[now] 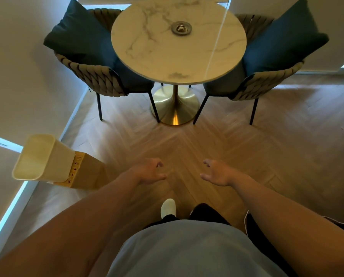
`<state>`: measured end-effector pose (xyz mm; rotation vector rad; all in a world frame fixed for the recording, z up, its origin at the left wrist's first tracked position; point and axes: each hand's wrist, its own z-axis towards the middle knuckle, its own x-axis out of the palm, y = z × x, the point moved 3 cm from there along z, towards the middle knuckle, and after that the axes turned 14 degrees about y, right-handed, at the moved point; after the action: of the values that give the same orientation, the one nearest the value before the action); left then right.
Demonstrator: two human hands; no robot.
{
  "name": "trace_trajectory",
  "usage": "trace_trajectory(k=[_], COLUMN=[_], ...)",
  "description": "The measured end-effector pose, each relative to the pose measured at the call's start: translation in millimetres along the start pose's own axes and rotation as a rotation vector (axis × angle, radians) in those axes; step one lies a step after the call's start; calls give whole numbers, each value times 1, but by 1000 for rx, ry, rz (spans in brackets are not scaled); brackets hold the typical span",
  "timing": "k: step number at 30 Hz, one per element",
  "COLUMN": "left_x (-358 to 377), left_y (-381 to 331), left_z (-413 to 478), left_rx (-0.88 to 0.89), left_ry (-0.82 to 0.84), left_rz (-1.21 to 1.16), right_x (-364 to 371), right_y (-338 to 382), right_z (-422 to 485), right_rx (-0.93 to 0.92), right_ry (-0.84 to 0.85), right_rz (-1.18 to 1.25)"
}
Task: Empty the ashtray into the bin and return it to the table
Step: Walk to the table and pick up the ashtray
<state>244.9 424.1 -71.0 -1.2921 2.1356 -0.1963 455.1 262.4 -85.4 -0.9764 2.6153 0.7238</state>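
Observation:
A round metal ashtray (181,28) sits on the far half of a round white marble table (167,62) with a gold pedestal. A cream bin (47,158) with a paper sleeve around its lower part stands on the floor at the left, near the wall. My left hand (150,172) and my right hand (217,173) hang side by side over the wooden floor, well short of the table. Both are empty with fingers loosely spread.
Two woven chairs flank the table, the left chair (95,76) and the right chair (267,82), each with a dark blue cushion. Herringbone wood floor (287,146) lies between me and the table. Walls close in at the left.

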Motion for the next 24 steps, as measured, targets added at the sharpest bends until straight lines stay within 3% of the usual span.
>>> trace_trajectory(k=[7, 24], left_x=[-34, -151], left_y=[-1, -49], left_z=[28, 126], left_rx=[19, -46], left_ry=[3, -1], left_rz=[68, -49], right_x=[-37, -195], right_y=[-4, -29], right_z=[23, 89], right_rx=[-7, -75], right_ry=[-15, -26], right_rz=[42, 11])
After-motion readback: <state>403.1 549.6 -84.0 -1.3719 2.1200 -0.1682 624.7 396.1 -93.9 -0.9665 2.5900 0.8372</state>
